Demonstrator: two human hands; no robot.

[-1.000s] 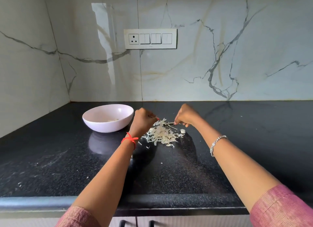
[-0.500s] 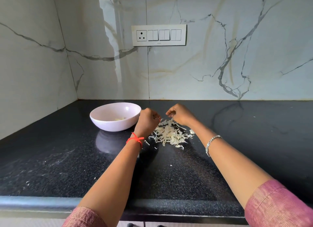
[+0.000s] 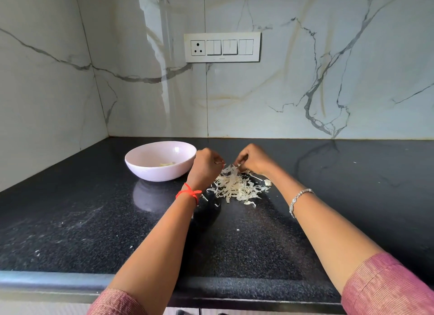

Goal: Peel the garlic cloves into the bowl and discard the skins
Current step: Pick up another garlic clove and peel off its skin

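Both sets of fingers are curled in tight. The left hand's (image 3: pixel 206 166) fingers (image 3: pixel 218 160) fold toward the palm with its back turned to us. The right hand's (image 3: pixel 256 160) fingers (image 3: pixel 242 159) bend down and inward, their tips meeting the far edge of the garlic skins (image 3: pixel 237 185). The two sets of fingertips sit close together, nearly touching. We cannot tell whether either hand pinches a clove or a skin; the knuckles hide it.

Just below the fingertips we count one loose heap of pale skins, with one small pale chunk (image 3: pixel 267 182) lying apart beside the right wrist. Just outside the left knuckles stands one white bowl (image 3: pixel 141 151), with a few pale peeled cloves (image 3: pixel 167 164) at its bottom, too small to count.

Further back, the left wrist carries one red thread (image 3: pixel 189 193) and the right one silver bracelet (image 3: pixel 298 198). All of it rests on one black speckled counter (image 3: pixel 70 220). Beyond the fingers, one switch plate (image 3: pixel 222 47) hangs on the marble wall (image 3: pixel 328 56).
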